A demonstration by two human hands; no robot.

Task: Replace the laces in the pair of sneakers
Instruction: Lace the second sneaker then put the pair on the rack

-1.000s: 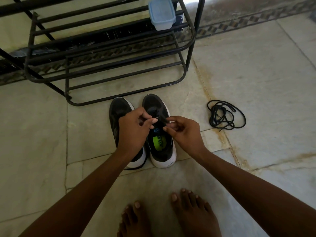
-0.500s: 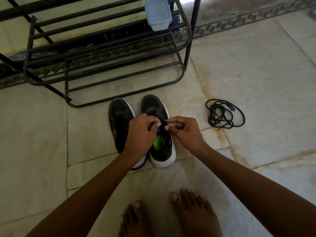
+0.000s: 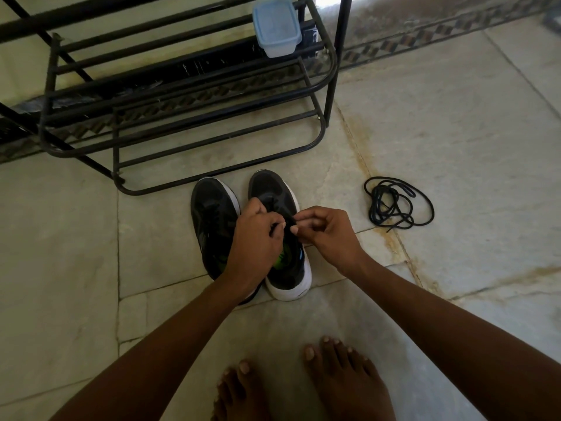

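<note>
Sneakers stand side by side on the stone floor [image 3: 455, 147], toes pointing away from the person, just in front of a black metal shoe rack [image 3: 188, 95]. The left sneaker [image 3: 212, 220] is black with a white sole and is partly covered by the left forearm. The right sneaker [image 3: 291, 268] shows a green insole and a white heel. Both hands meet over the lacing area of the right sneaker. The left hand [image 3: 258, 241] has its fingers curled, pinching a thin black lace [image 3: 292, 220] at the fingertips. The right hand [image 3: 324, 232] likewise pinches the lace between thumb and forefinger, its other fingers curled; the two hands are almost touching. Well to the right of the shoes, a loose black lace [image 3: 397, 205] lies in a tangled coil on the floor. A pale blue lidded plastic box [image 3: 276, 25] sits on an upper rail of the rack. Two bare feet [image 3: 340, 381] show at the bottom edge.
</note>
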